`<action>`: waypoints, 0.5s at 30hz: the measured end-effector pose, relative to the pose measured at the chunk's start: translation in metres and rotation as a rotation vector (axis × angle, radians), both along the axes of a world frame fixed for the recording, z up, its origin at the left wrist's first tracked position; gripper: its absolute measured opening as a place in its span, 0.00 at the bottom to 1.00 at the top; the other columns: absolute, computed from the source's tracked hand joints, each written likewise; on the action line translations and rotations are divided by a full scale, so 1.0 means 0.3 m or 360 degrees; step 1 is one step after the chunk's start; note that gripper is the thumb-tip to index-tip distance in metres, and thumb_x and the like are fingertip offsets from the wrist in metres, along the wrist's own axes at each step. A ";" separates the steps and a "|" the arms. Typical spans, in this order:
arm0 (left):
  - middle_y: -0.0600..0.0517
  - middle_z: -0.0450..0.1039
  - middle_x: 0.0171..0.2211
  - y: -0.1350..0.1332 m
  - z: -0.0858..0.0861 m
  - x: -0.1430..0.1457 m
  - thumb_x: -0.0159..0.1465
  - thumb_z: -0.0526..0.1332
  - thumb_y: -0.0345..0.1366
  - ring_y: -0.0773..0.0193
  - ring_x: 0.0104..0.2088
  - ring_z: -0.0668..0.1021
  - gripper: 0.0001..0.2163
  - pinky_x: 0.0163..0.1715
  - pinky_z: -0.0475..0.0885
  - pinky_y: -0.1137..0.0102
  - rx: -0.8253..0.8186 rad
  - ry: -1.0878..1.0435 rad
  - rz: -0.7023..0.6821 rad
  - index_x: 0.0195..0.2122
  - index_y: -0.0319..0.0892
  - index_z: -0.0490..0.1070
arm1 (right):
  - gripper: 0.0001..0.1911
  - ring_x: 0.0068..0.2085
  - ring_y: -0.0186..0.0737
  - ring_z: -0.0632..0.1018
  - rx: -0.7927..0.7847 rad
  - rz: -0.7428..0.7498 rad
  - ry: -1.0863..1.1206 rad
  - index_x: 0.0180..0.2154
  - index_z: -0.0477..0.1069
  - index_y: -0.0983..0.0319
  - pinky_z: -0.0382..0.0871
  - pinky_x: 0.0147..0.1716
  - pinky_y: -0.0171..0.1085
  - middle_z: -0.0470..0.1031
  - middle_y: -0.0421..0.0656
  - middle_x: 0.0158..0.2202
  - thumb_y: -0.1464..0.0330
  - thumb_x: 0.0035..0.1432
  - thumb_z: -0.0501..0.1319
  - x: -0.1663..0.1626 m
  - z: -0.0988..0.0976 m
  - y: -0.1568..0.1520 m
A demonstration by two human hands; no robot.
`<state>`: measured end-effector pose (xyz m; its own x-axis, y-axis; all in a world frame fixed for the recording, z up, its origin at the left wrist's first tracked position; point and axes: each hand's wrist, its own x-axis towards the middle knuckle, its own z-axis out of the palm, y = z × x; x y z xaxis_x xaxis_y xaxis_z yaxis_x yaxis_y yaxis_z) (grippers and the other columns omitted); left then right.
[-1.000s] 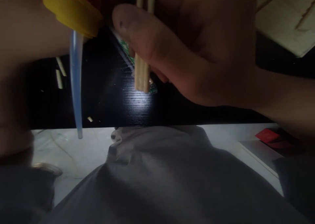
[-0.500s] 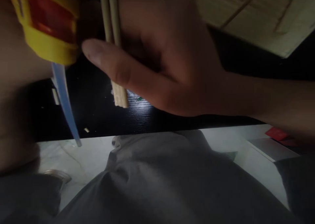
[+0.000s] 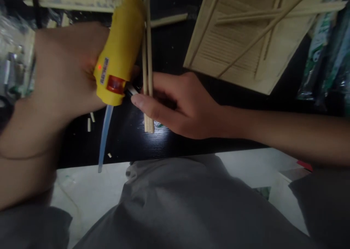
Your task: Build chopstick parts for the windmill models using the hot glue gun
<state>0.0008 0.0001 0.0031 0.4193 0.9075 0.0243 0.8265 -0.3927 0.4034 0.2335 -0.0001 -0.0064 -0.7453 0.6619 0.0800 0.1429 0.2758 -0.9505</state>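
My left hand (image 3: 73, 66) is wrapped round a yellow hot glue gun (image 3: 123, 45), which has a small orange light lit and a red window near its back end. A bluish translucent glue stick (image 3: 105, 137) sticks out of that end, toward me. The gun's nozzle end is blurred at the top of the view. In my right hand (image 3: 188, 107) are a few light wooden chopsticks (image 3: 149, 123), pinched close together beside the gun, their near ends showing below my thumb. Close to that thumb tip is a small dark and silvery piece (image 3: 132, 91) that I cannot make out.
A wooden panel of sticks (image 3: 240, 48) lies at the upper right of the black table (image 3: 128, 143), with loose chopsticks (image 3: 279, 15) across it. Green-printed wrappers (image 3: 318, 55) lie beyond it. Another wooden piece (image 3: 73, 3) is at upper left. Small wood offcuts (image 3: 89, 125) lie near the edge.
Both hands now appear smaller and farther from the camera, and more of the table shows. The glue gun has come to the right, nearer the chopsticks. Both hands keep their holds.
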 end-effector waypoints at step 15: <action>0.55 0.59 0.26 0.017 0.001 0.001 0.65 0.52 0.54 0.74 0.29 0.64 0.21 0.30 0.55 0.73 0.0150 0.0165 -0.0049 0.26 0.41 0.60 | 0.17 0.24 0.27 0.69 -0.0167 -0.0027 0.0147 0.33 0.69 0.63 0.59 0.26 0.29 0.71 0.36 0.23 0.58 0.71 0.58 -0.004 -0.013 -0.003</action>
<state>0.0010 0.0052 0.0035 0.4515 0.8900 0.0641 0.8489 -0.4506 0.2763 0.2324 -0.0010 -0.0102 -0.7267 0.6826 0.0775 0.0574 0.1726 -0.9833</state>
